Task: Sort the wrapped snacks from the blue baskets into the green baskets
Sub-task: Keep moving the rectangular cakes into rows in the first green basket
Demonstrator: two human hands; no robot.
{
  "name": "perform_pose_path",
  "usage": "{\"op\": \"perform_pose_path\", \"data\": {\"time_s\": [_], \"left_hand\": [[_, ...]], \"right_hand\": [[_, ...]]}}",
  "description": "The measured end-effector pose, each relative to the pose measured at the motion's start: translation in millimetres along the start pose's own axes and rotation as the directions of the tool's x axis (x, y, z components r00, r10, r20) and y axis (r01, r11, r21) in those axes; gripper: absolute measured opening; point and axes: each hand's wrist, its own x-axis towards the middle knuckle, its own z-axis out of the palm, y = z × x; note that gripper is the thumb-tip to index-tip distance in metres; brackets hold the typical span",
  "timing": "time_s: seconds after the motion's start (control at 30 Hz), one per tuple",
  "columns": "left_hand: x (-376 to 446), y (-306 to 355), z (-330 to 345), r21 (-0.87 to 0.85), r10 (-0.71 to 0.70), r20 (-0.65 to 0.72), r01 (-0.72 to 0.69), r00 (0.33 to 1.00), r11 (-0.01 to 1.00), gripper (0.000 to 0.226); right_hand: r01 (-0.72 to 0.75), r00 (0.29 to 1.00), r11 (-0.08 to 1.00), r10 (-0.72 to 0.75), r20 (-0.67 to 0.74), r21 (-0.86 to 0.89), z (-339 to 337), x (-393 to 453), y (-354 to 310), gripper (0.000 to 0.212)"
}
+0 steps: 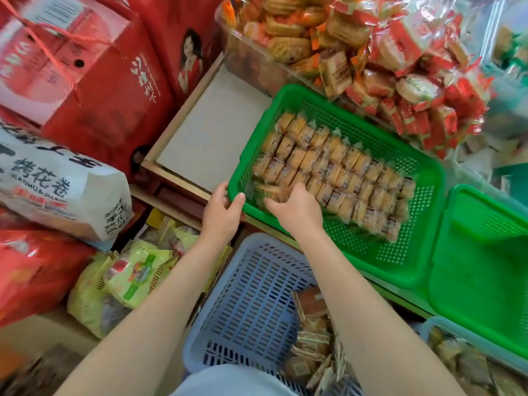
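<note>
- Your left hand [221,207] grips the near-left corner of the green basket [400,270], thumb hooked over the rim and fingers curled beneath it.
- Your right hand [294,208] reaches over the same corner into the basket; its fingers are curled onto a wrapped snack [267,190] lying flat at the basket's near-left end, pinching it against the packets.
- The green basket sits tilted on a wood-edged shelf [205,130], its far side touching a clear bin.
- Inside it, rows of wrapped biscuit packets [337,172] stand on edge, packed side by side from the far-left corner to the near-right end; the strip of basket floor along the near wall is bare.
- A second green basket [483,281] stands just beside the first, against its right end.
- A blue basket [248,298] sits below the shelf, between your forearms; loose wrapped snacks [311,332] lie heaped in its right half, its left floor bare.
- Another blue basket [445,332] with snacks shows at the lower right edge, blurred.
- The clear bin [245,58] at the top holds orange-wrapped biscuits [285,30]; red-wrapped snacks [414,81] are piled to its right.
- Red gift boxes [94,81], a white printed bag [57,184] and yellow-green snack packs [128,275] crowd the left side.
</note>
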Motion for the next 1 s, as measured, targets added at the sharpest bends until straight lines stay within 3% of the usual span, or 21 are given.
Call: {"op": "perform_pose_path", "data": {"time_s": [0.2, 0.4, 0.57, 0.67, 0.77, 0.9, 1.0], "left_hand": [[0, -3, 2, -0.02, 0.018, -0.011, -0.018, 1.0, 1.0, 0.03], [-1, -3, 6, -0.039, 0.031, -0.029, -0.032, 0.999, 0.999, 0.044], [1, -7, 8, -0.057, 0.04, -0.041, -0.042, 0.998, 0.998, 0.038], [4, -10, 7, -0.057, 0.045, -0.037, -0.047, 0.998, 0.997, 0.03], [6, -13, 7, -0.073, 0.056, -0.03, -0.058, 0.998, 0.996, 0.029], [7, -16, 8, -0.075, 0.077, -0.026, -0.078, 0.997, 0.994, 0.025], [8, -17, 8, -0.095, 0.076, -0.031, -0.079, 0.997, 0.992, 0.025]], "right_hand": [[0.139, 0.986, 0.952, -0.158, -0.05, -0.274, -11, -13, 7, 0.053], [0.025, 0.998, 0.921, -0.046, -0.046, -0.388, -20, -14, 7, 0.054], [-0.004, 1.0, 0.966, -0.001, -0.019, -0.26, -1, 12, -12, 0.074], [-0.079, 0.996, 0.996, 0.078, 0.041, 0.038, 6, 22, -15, 0.088], [-0.179, 0.983, 0.948, 0.16, 0.092, 0.264, 12, 27, -16, 0.099], [-0.231, 0.971, 0.93, 0.203, 0.123, 0.286, 25, 28, -22, 0.113], [-0.222, 0.975, 0.947, 0.213, 0.061, 0.234, 34, 26, -28, 0.125]]}}
